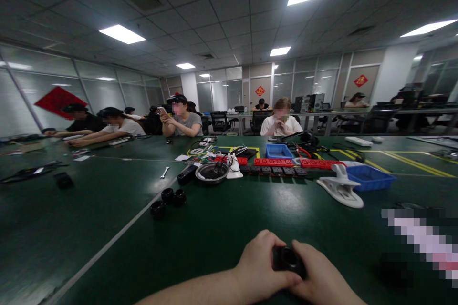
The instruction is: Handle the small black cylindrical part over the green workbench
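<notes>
Close to me, at the lower middle of the head view, a small black round part (289, 258) with a hole in its end is held between both hands. My left hand (259, 264) closes round it from the left, thumb along the near side. From the right, my right hand (318, 267) grips the same part; its lower fingers are hidden. Several black round pieces (167, 195) that look similar stand together on the green table to the left. A small wrench (164, 172) lies beyond them.
On the green table (222, 219), a round metal bowl (212, 180), red power strips (274, 162), white stands (341, 188) and blue trays (370, 182) form a row. A black device (186, 174) lies beside the bowl. Other people sit across the table and to the left.
</notes>
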Demonstrator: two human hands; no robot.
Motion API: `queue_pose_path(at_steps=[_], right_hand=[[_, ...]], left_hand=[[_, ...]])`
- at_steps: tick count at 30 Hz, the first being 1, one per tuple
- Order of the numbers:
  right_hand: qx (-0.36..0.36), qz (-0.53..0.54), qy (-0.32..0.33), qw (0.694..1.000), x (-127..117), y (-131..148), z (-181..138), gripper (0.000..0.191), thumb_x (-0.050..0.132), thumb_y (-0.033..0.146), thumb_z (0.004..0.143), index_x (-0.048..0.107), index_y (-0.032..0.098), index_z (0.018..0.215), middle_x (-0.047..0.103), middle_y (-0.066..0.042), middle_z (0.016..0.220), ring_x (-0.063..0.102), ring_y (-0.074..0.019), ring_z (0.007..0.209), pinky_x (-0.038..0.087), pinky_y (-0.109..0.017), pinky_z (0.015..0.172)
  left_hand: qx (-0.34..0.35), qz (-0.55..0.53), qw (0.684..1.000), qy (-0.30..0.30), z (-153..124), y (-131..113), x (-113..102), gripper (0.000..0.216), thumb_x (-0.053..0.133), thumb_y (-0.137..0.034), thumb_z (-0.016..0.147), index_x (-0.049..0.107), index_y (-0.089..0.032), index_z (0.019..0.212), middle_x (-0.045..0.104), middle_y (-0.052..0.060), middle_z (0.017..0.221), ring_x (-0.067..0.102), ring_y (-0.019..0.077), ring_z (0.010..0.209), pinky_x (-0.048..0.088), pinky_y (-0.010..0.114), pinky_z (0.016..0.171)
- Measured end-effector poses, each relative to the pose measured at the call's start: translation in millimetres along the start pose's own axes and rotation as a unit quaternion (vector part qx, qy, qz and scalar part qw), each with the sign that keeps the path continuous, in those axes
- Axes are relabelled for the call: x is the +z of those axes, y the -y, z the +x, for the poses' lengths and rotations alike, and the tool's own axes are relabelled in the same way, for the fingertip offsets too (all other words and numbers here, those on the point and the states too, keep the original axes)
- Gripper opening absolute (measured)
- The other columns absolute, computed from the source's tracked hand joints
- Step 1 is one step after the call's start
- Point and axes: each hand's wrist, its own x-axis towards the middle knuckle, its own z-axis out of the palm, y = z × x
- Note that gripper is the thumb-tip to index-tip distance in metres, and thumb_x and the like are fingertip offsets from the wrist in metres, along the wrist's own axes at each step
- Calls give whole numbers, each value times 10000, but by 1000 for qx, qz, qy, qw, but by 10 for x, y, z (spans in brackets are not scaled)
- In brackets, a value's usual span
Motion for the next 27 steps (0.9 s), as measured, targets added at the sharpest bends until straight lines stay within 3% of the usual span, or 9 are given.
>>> queue_pose_path(at_steps=[3, 8, 14, 27], right_hand=[[-11, -8, -16, 1000, 19, 21, -5, 246, 617, 309, 596, 560, 162, 786, 602, -74, 825, 537, -229, 763, 386, -308, 675], [-71, 120, 59, 988, -80, -47, 11, 417, 662, 263, 573, 562, 169, 967, 588, -63, 946, 523, -231, 870, 393, -300, 759], [-44, 168, 120, 977, -200, -72, 11, 380, 665, 231, 567, 583, 136, 925, 564, -65, 935, 510, -238, 879, 392, -316, 759], [-29, 156, 156, 975, -321, -4, -30, 383, 637, 170, 561, 586, 155, 940, 559, -50, 961, 491, -236, 927, 371, -323, 813]], left_hand=[[0, 3, 1000, -6, 12, -6, -10, 475, 752, -379, 519, 563, -197, 915, 486, -10, 846, 450, 133, 696, 368, 224, 592], [48, -68, 994, 68, 78, 101, -61, 499, 743, -396, 542, 568, -193, 964, 465, -3, 879, 410, 70, 577, 355, 181, 506], [104, -110, 984, 90, 95, 172, -59, 493, 734, -384, 571, 563, -181, 987, 454, -7, 841, 400, 49, 547, 342, 158, 477], [91, -106, 984, 106, 80, 134, -92, 488, 735, -365, 572, 564, -186, 993, 462, -2, 871, 406, 46, 555, 349, 157, 481]])
